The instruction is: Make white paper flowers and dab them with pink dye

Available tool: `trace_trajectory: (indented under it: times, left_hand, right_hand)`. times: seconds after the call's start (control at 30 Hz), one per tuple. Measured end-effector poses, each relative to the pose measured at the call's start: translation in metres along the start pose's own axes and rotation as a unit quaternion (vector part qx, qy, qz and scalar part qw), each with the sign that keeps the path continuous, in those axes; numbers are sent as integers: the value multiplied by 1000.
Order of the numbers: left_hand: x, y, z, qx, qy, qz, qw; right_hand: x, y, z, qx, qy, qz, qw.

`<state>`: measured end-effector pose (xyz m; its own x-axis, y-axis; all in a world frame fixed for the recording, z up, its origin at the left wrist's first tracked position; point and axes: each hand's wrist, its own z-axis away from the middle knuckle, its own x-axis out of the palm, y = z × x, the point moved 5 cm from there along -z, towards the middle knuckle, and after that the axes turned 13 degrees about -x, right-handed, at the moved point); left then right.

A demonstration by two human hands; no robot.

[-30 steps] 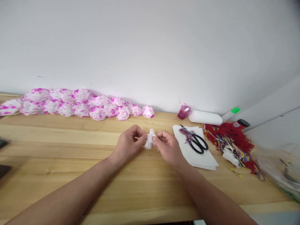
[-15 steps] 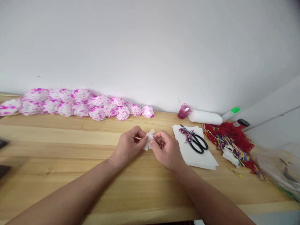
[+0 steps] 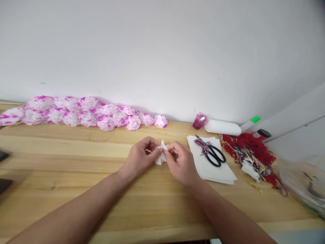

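The fingers (image 3: 153, 156) of the left hand (image 3: 138, 156) are pinched together, thumb against forefinger, on one side of a gathered piece of white paper (image 3: 159, 159). Opposite them, the right hand (image 3: 183, 164) pinches the other side the same way, thumb laid over the paper, its remaining fingers curled in. The white piece sits between the two sets of fingertips, just above the surface (image 3: 76, 152), its pleated ends fanning out above and below the grip.

Just beyond the right hand lies a stack of white sheets (image 3: 217, 174), bearing black-handled scissors (image 3: 215, 156) and a small bundle of purplish threads (image 3: 201, 145) across the blades.

Farther back, near the wall (image 3: 152, 51), stands a small clear cup (image 3: 198, 121) with a deep pink-purple content and something white at its top — whether that is an object or a glint, I cannot tell. A white cylinder (image 3: 222, 127) lies beside it, and past that a white item with a green end (image 3: 255, 119). A red container with a black lid (image 3: 264, 133) lies near a heap of red and many-coloured yarn (image 3: 247, 144); its inside is hidden. At the far right, a clear plastic bag (image 3: 291, 176) holds dark and greenish things, too blurred to name.

Along the wall to the left runs a row of white, ruffled puffs (image 3: 87, 118) blotched with magenta — the smallest at the right end. Two dark objects (image 3: 4, 185) show at the left edge.
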<state>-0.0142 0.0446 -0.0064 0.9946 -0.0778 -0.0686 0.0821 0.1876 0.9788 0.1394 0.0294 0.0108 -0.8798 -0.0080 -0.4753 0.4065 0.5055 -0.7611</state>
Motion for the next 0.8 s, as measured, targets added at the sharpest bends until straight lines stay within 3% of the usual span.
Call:
trace_trajectory:
  times: [0.2,0.47,0.7,0.8]
  left_hand:
    - [-6,-9,-7,-11,28,19,999]
    - [-1,3,8,61,58,-113,990]
    - [-2,-8,-4,-6,13,3,1000]
    - [-1,-3,-2,14,9,10,1000]
  right_hand:
    - [0,2,-1,7,-7,5,1000]
    - [-4,-8,2,-44,-1,129,991]
    - [-6,7,-2,43,22,14,999]
    - [-4,5,-1,37,10,8,999]
